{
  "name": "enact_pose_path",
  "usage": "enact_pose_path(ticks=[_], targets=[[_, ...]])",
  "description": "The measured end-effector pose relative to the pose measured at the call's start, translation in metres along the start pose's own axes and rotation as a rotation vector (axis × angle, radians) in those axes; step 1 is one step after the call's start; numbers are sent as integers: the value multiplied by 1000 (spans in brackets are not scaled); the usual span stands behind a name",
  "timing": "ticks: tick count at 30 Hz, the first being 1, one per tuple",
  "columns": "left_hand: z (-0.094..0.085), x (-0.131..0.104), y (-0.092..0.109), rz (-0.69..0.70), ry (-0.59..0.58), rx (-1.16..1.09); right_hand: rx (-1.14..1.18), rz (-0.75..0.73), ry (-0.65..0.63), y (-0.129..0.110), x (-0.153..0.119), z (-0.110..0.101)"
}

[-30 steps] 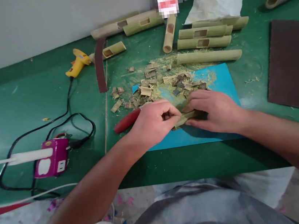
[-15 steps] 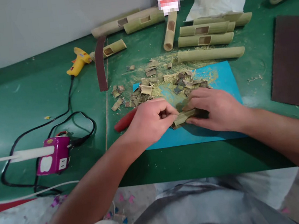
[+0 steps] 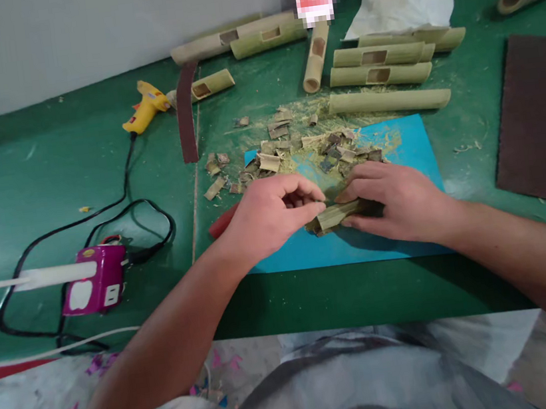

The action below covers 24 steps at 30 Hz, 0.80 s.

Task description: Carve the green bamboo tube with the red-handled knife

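My right hand [image 3: 396, 200] grips a short greenish bamboo piece [image 3: 337, 215] between thumb and fingers, above the blue sheet [image 3: 404, 244]. At the left end of that piece is my left hand [image 3: 281, 213], its thumb and fingertips bent toward each other; whether they pinch something small is hidden. Behind both hands, bamboo scraps [image 3: 269, 162] and yellowish shavings lie over the blue sheet and the green table. A red object [image 3: 224, 222] is partly covered by my left hand.
Cut bamboo tubes [image 3: 379, 75] lie at the back, near a white cloth [image 3: 400, 5]. A yellow glue gun [image 3: 144, 107], a brown strip [image 3: 186, 118] and a purple power socket [image 3: 95, 281] with cords are on the left. A dark brown sheet [image 3: 541, 122] is on the right.
My left fingertips have drawn slightly away from the end of the bamboo piece, and my left hand sits a little farther left. My right hand keeps its hold. The view has shifted slightly.
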State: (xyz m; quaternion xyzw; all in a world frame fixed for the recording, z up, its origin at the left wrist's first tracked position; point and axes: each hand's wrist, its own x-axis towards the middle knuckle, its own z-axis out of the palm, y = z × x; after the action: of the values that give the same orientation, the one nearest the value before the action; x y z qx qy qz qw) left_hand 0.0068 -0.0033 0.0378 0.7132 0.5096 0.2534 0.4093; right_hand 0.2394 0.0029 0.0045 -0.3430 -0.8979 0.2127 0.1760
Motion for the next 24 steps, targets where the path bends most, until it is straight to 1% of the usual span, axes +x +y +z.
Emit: enact_pose_path(ticks=[3,12,18,24], targets=[[0,-1,-2,-25,-38,4,11,-2,4,0,0,1],[1,-1,-5,-40,-57,41,9,-3,4,-1,0,0],[-2,-1,-8,-43,-104,72,25,10,2,-2,0,0],[-4,-1,-8,2,-118,102,28,14,3,-1,0,0]])
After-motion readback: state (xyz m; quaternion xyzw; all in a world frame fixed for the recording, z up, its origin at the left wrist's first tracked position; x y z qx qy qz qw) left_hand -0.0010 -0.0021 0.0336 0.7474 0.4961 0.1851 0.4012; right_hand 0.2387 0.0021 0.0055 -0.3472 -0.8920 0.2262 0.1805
